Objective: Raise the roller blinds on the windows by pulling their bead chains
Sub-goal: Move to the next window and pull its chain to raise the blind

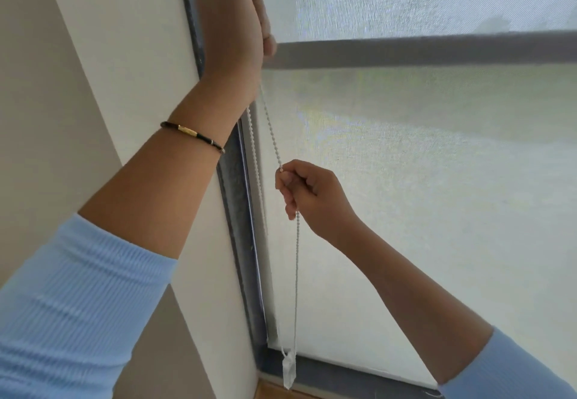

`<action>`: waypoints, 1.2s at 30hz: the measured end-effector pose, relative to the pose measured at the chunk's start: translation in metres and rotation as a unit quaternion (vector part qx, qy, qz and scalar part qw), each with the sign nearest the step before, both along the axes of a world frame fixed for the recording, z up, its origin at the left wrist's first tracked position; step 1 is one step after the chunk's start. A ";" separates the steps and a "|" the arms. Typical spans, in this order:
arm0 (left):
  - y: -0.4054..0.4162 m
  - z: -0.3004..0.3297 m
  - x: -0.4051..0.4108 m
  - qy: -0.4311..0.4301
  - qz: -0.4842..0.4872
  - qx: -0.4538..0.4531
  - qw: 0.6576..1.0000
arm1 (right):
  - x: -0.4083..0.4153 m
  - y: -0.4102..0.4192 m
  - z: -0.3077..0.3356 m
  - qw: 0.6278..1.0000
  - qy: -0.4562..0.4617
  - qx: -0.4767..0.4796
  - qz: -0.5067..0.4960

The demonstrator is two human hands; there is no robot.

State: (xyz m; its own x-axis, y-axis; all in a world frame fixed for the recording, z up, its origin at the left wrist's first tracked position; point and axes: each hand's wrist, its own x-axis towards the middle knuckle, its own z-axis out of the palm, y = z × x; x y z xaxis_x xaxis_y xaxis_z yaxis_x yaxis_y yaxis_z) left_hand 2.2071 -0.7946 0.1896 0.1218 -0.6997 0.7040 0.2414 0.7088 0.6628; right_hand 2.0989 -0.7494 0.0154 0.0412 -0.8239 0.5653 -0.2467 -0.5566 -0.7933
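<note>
Chain [274, 136]: white bead chain, small round beads, hanging in two strands along the left edge of the window at about 9 o'clock from the blind's middle. Roller blind [437, 195] is a pale, finely woven mesh, translucent, with a grey horizontal frame bar [421, 51] showing through it toward 12 o'clock. Left hand [234, 23] is raised high, fingers curled closed over the upper part of the chain (the grip itself is hidden behind the hand). Right hand [312, 195] sits lower, at 6 o'clock from the left, pinching one strand between thumb and folded fingers; the strand runs taut between the two hands. Below the right hand the chain drops to a clear plastic weight [288, 370], faceted and tapered, near the grey window frame [240, 242]. Left wrist carries a thin dark bracelet [193, 136] with a gold clasp. Both sleeves [78, 305] are ribbed, light blue knit.
</note>
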 end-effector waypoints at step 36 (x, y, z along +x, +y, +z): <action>0.005 -0.326 0.073 -0.138 -0.093 0.293 0.941 | 0.096 -0.059 0.173 0.982 -0.186 -0.014 0.032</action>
